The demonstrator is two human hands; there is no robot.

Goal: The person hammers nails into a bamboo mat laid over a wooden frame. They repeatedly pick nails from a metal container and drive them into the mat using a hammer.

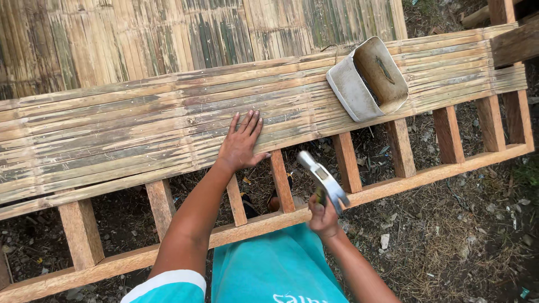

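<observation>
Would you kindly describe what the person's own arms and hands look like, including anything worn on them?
Both forearms are bare, and the left hand and right hand wear no gloves, rings or watch that can be seen. A short turquoise sleeve with a white band at its edge covers the left upper arm.

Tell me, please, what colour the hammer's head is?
Silvery grey metal; the hammer in the right hand shows in the head view.

Soft, even daylight falls across the bamboo slats, bright without glare, leaving only faint shadows beneath the wooden frame. The ground below sits darker. The hammer in the right hand is smeared by motion blur; straight edges bow slightly toward the corners.
</observation>
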